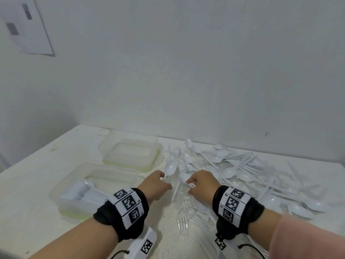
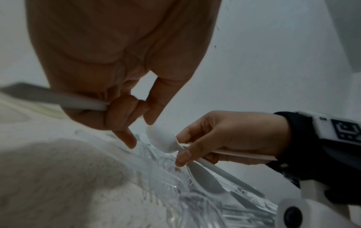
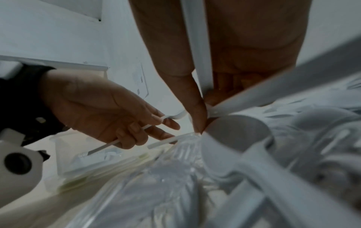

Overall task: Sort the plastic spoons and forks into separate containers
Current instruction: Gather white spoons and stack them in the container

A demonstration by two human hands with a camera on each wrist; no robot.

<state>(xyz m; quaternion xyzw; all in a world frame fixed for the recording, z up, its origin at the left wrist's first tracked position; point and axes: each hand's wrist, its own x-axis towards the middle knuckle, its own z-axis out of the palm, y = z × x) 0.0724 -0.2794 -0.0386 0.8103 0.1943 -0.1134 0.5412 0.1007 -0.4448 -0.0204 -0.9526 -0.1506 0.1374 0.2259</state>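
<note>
My left hand (image 1: 164, 181) grips the handle of a white plastic spoon (image 1: 170, 168) whose bowl points away from me; the left wrist view shows my curled fingers round the handle (image 2: 78, 103). Beside it, my right hand (image 1: 189, 184) pinches a second white spoon (image 1: 183, 177) near its bowl (image 2: 160, 138), and the handle (image 3: 197, 46) runs back along the palm. Both hands hover over clear plastic forks (image 1: 184, 212) at the near edge of the mixed pile. The near container (image 1: 112, 168) at the left holds stacked white spoons (image 1: 84, 189). I see nothing in the far container (image 1: 130, 134).
A large loose pile of white spoons (image 1: 242, 171) spreads over the right half of the white table (image 1: 37, 174), up to the back wall. More clear forks lie under it. A white marker block (image 1: 143, 245) sits at the near table edge.
</note>
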